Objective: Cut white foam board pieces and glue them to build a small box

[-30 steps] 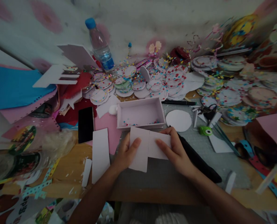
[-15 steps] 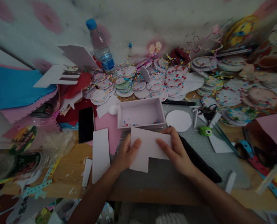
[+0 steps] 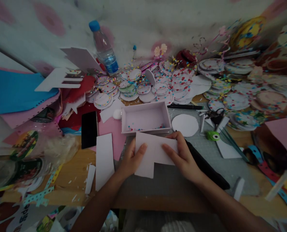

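Note:
My left hand [image 3: 131, 159] and my right hand [image 3: 182, 158] both grip a pale L-shaped piece of card [image 3: 153, 153] just above the grey cutting mat [image 3: 172, 180]. The left thumb lies on the card's left part, the right thumb on its right part, with the other fingers curled behind. Right behind the card stands a shallow white open box [image 3: 145, 117] with a few confetti bits inside. A long white card strip [image 3: 104, 159] lies to the left of my left hand.
A black phone [image 3: 89, 129], a white paper disc [image 3: 185, 125], a green punch [image 3: 212, 135], scissors [image 3: 216, 115] and a black pen [image 3: 184, 106] lie around the box. Stacks of confetti-dotted discs [image 3: 163, 85] and a water bottle [image 3: 103, 48] fill the back. Coloured sheets pile at left.
The seam between the two card parts seen a second ago has closed; the pieces now read as one sheet. Both hands have stayed in place.

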Available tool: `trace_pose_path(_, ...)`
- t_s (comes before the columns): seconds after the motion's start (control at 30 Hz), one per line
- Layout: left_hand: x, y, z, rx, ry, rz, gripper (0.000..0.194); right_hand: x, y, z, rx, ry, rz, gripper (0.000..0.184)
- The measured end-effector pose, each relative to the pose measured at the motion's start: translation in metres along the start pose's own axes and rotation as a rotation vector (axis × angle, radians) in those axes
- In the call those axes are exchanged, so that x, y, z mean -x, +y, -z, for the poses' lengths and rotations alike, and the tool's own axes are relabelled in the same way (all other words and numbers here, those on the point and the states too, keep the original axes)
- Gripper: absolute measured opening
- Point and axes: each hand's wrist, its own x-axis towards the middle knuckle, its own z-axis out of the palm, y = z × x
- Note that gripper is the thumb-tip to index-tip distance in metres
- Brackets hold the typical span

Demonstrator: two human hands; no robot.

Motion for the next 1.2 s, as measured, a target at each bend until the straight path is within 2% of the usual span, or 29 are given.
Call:
trace_pose_path(0.17, 0.0, 0.001, 0.002, 0.041, 0.048, 0.004, 0.037, -0.002, -0.002, 0.002, -0.122, -0.059, -0.022, 0.018)
trace_pose_path(0.27, 0.001, 0.003, 0.007, 0.099, 0.055, -0.034, 0.035, -0.002, -0.003, 0.004, -0.216, -0.102, 0.018, 0.02)
trace_pose_path(0.4, 0.002, 0.004, 0.015, 0.105, 0.05, -0.259, 0.029, -0.003, -0.001, 0.009, -0.3, -0.071, 0.126, 0.015)
trace_pose_path(0.5, 0.0, 0.009, 0.018, 0.09, -0.009, -0.499, 0.032, -0.004, 0.002, 0.013, -0.338, 0.015, 0.308, 0.008)
trace_pose_path(0.57, -0.002, 0.013, 0.018, 0.161, 0.003, -0.566, 0.038, -0.003, 0.004, 0.016, -0.4, 0.037, 0.406, 0.008)
trace_pose_path(0.63, -0.004, 0.018, 0.017, 0.266, 0.045, -0.519, 0.037, -0.002, 0.004, 0.018, -0.484, 0.009, 0.457, 0.009)
trace_pose_path(0.73, -0.003, 0.022, 0.016, 0.334, 0.051, -0.392, 0.022, 0.0, 0.002, 0.02, -0.53, -0.069, 0.497, 0.011)
trace_pose_path(0.83, 0.001, 0.02, 0.016, 0.353, -0.047, -0.25, 0.05, 0.001, -0.001, 0.02, -0.389, -0.166, 0.54, 0.017)
trace_pose_path(0.9, 0.005, 0.017, 0.018, 0.357, -0.111, -0.13, 0.058, 0.001, -0.003, 0.019, -0.273, -0.245, 0.561, 0.023)
trace_pose_path(0.97, 0.007, 0.013, 0.019, 0.343, -0.125, -0.053, 0.047, 0.0, -0.004, 0.016, -0.231, -0.246, 0.515, 0.029)
trace_pose_path(1.03, 0.01, 0.012, 0.021, 0.323, -0.1, -0.043, 0.033, 0.001, -0.005, 0.012, -0.298, -0.132, 0.405, 0.026)
trace_pose_path(1.1, 0.011, 0.011, 0.023, 0.302, -0.075, -0.043, 0.028, 0.001, -0.004, 0.007, -0.43, -0.021, 0.244, 0.03)
trace_pose_path(1.13, 0.011, 0.012, 0.023, 0.284, -0.066, -0.046, 0.029, 0.001, -0.004, 0.005, -0.485, -0.009, 0.156, 0.033)
trace_pose_path(1.2, 0.012, 0.013, 0.022, 0.231, -0.05, -0.055, 0.03, 0.002, -0.003, 0.001, -0.512, -0.071, -0.008, 0.035)
